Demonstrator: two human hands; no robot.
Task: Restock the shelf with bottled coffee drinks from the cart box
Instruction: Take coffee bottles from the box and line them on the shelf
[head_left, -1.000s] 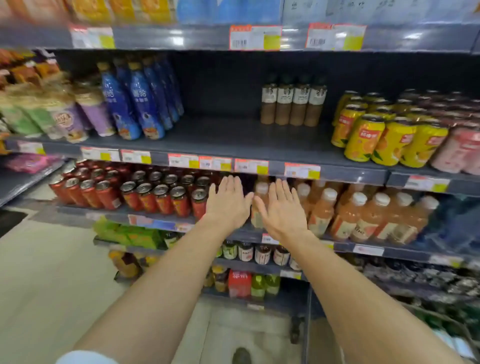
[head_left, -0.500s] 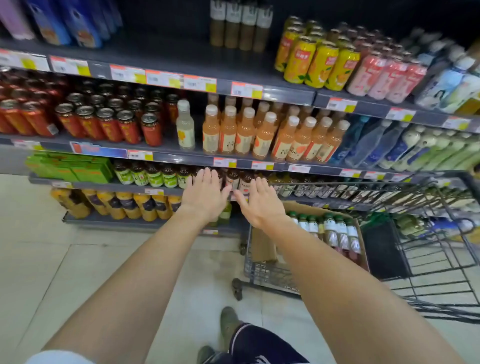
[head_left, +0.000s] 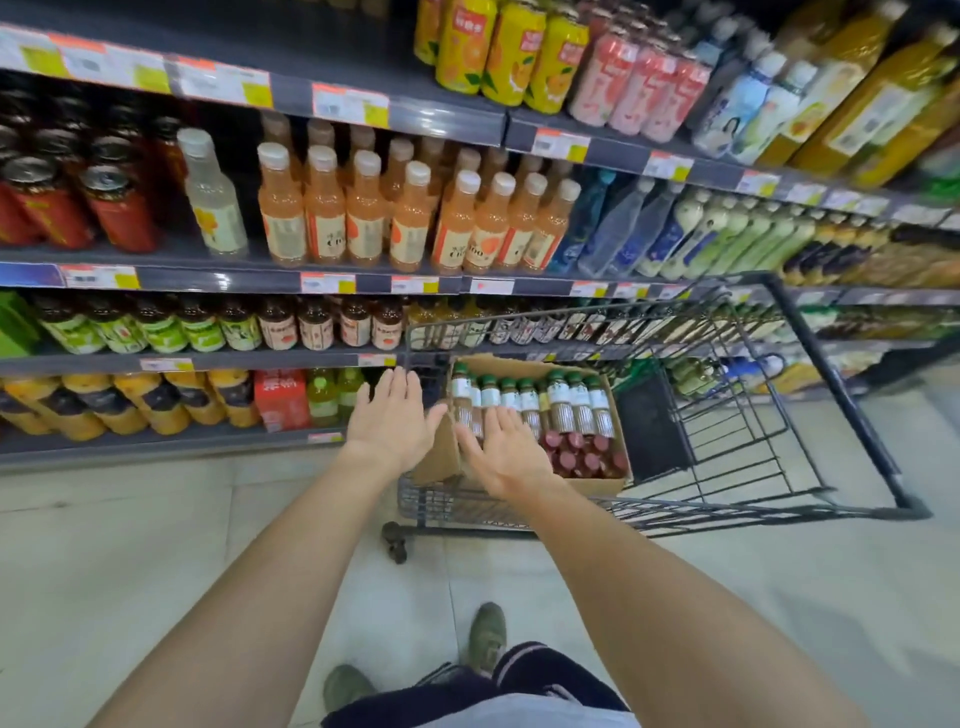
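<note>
A cardboard box sits in the front of a black wire cart. In it stand several brown coffee bottles with green caps and white labels, and red-capped bottles lie lower at its near right. My left hand is stretched out flat, fingers straight, in front of the cart's left end and holds nothing. My right hand is also flat and empty, hovering over the box's near left corner, just short of the coffee bottles.
Dark shelves run along the left and back, packed with orange juice bottles, red cans, yellow cans and small jars. Pale tiled floor lies below. My shoes stand near the cart's wheel.
The view has swung down and right from the upper shelves to the cart. Both flat hands have dropped from shelf height to the box in the cart.
</note>
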